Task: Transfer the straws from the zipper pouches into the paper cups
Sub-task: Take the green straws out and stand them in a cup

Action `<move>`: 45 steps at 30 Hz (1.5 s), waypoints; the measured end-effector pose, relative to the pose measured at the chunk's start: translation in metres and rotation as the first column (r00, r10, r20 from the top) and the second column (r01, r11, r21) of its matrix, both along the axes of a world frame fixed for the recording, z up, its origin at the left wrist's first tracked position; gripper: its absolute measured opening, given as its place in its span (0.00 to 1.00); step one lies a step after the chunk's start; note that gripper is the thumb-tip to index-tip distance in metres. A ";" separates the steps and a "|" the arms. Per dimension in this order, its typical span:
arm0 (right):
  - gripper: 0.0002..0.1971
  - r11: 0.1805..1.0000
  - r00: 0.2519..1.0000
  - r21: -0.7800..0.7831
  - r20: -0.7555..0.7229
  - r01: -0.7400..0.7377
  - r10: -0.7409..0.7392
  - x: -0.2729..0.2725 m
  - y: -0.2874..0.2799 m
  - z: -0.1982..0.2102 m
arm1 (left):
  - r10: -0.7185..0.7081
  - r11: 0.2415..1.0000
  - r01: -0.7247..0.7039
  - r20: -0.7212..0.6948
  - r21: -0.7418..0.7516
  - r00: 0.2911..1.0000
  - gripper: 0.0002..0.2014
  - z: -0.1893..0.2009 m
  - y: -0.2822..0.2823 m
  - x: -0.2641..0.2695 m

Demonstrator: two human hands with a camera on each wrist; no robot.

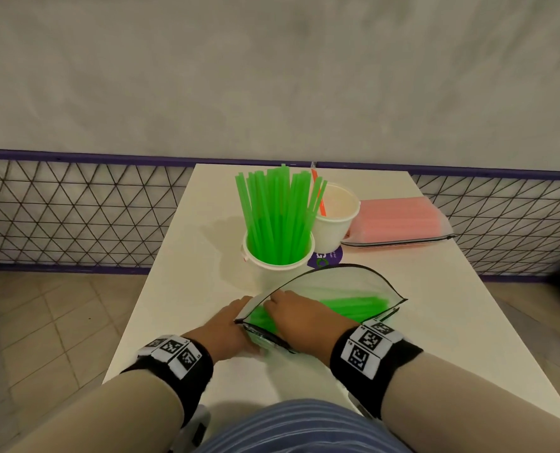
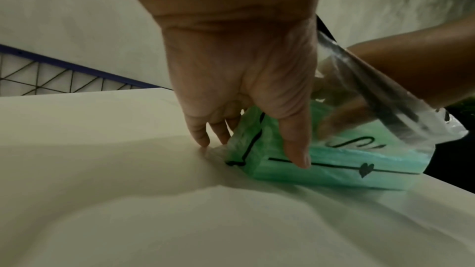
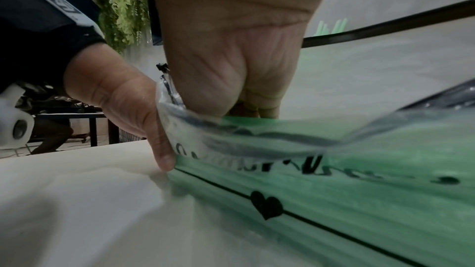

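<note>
A clear zipper pouch (image 1: 347,282) lies open on the near part of the white table (image 1: 180,322), with green straws (image 1: 353,305) inside. My left hand (image 1: 229,325) grips the pouch's left end, thumb (image 2: 295,141) on its printed front and fingers behind. My right hand (image 1: 291,315) reaches through the open mouth, fingers curled over the straws and blurred behind the plastic (image 2: 342,117). Behind it stands a paper cup (image 1: 278,266) full of green straws (image 1: 275,210). A second paper cup (image 1: 334,230) holds one orange straw (image 1: 319,197).
A closed pouch of pink straws (image 1: 402,220) lies at the back right of the table. A purple sticker (image 1: 326,256) sits between the cups and the open pouch. A wire-mesh fence (image 1: 75,214) with a purple rail runs behind the table.
</note>
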State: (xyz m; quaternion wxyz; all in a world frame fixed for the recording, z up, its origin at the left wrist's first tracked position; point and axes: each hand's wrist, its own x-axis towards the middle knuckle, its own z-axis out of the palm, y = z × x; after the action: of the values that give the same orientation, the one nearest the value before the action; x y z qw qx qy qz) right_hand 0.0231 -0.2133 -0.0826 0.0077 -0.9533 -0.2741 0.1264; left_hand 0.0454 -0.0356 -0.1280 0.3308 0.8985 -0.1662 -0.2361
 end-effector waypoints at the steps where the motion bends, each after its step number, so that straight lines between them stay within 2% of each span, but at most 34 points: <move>1: 0.18 1.000 1.000 0.001 0.005 0.000 0.000 -0.001 -0.001 0.002 | 0.012 1.000 -0.012 -0.005 -0.013 1.000 0.40 0.003 0.000 0.000; 5: 0.17 1.000 1.000 0.012 0.018 0.001 -0.001 -0.001 -0.005 0.004 | -0.019 1.000 0.019 -0.002 -0.005 1.000 0.28 0.017 -0.006 -0.004; 11: 0.17 0.990 0.997 0.131 -0.060 0.047 -0.040 0.003 -0.015 0.024 | 0.057 0.994 -0.068 -0.124 -0.087 0.991 0.27 0.007 0.005 0.001; 15: 0.16 0.965 0.976 0.215 -0.188 0.151 -0.111 0.014 -0.025 0.065 | 0.102 0.987 -0.129 -0.241 -0.097 0.965 0.38 -0.012 0.023 0.010; 17: 0.20 0.939 0.961 0.278 -0.239 0.204 -0.138 0.020 -0.031 0.089 | 0.083 0.996 -0.086 -0.281 0.004 0.956 0.42 -0.003 0.022 0.009; 18: 0.24 0.914 0.950 0.324 -0.267 0.245 -0.160 0.022 -0.034 0.101 | 0.033 0.993 0.001 -0.290 0.117 0.957 0.41 0.002 0.021 0.008; 19: 0.27 0.871 0.935 0.392 -0.305 0.298 -0.182 0.023 -0.038 0.113 | -0.006 0.973 0.072 -0.291 0.219 0.957 0.40 0.010 0.021 0.007; 20: 0.27 0.809 0.919 0.472 -0.341 0.350 -0.198 0.024 -0.042 0.126 | 0.001 0.965 0.075 -0.290 0.250 0.957 0.42 0.014 0.024 0.010; 22: 0.23 0.662 0.900 0.618 -0.371 0.423 -0.228 0.023 -0.050 0.153 | 0.056 0.975 0.000 -0.243 0.223 0.969 0.47 0.022 0.032 0.019; 24: 0.13 0.518 0.911 0.749 -0.339 0.413 -0.236 0.023 -0.056 0.178 | 0.134 0.976 -0.108 -0.128 0.190 0.983 0.47 0.031 0.037 0.032; 25: 0.08 0.421 0.917 0.817 -0.325 0.395 -0.230 0.026 -0.057 0.188 | 0.188 0.978 -0.176 -0.101 0.114 0.977 0.47 0.038 0.036 0.039; 26: 0.06 0.284 0.923 0.884 -0.320 0.372 -0.212 0.030 -0.056 0.197 | 0.270 0.963 -0.270 -0.100 0.013 0.958 0.47 0.043 0.033 0.046; 28: 0.07 -0.008 0.933 0.951 -0.304 0.309 -0.191 0.042 -0.049 0.206 | 0.347 0.921 -0.357 -0.091 -0.153 0.934 0.50 0.055 0.022 0.059; 29: 0.08 -0.095 0.933 0.955 -0.294 0.280 -0.207 0.050 -0.042 0.206 | 0.352 0.913 -0.361 -0.079 -0.191 0.933 0.53 0.061 0.015 0.064; 30: 0.09 -0.132 0.927 0.954 -0.292 0.268 -0.233 0.057 -0.035 0.204 | 0.350 0.908 -0.356 -0.067 -0.219 0.934 0.56 0.063 0.007 0.070; 33: 0.11 -0.130 0.893 0.943 -0.333 0.307 -0.304 0.074 -0.011 0.178 | 0.339 0.895 -0.343 -0.066 -0.285 0.939 0.56 0.068 -0.018 0.080; 36: 0.12 -0.023 0.846 0.921 -0.367 0.389 -0.387 0.083 0.004 0.144 | 0.320 0.872 -0.339 -0.111 -0.353 0.941 0.47 0.064 -0.031 0.082; 39: 0.13 0.036 0.831 0.903 -0.377 0.427 -0.409 0.088 0.009 0.124 | 0.286 0.857 -0.334 -0.178 -0.392 0.942 0.44 0.060 -0.033 0.081; 42: 0.10 0.012 0.807 0.900 -0.385 0.436 -0.448 0.094 0.009 0.116 | 0.258 0.870 -0.315 -0.195 -0.379 0.946 0.42 0.061 -0.030 0.082; 45: 0.11 -0.042 0.765 0.910 -0.372 0.413 -0.525 0.102 0.007 0.115 | 0.242 0.890 -0.302 -0.207 -0.342 0.948 0.44 0.063 -0.027 0.084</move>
State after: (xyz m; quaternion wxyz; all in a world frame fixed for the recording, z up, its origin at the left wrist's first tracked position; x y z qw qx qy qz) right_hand 0.1254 -0.2065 0.0322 0.6434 -0.7522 0.0536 -0.1319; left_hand 0.1291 -0.0629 -0.0651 0.5358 0.8128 -0.0528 -0.2224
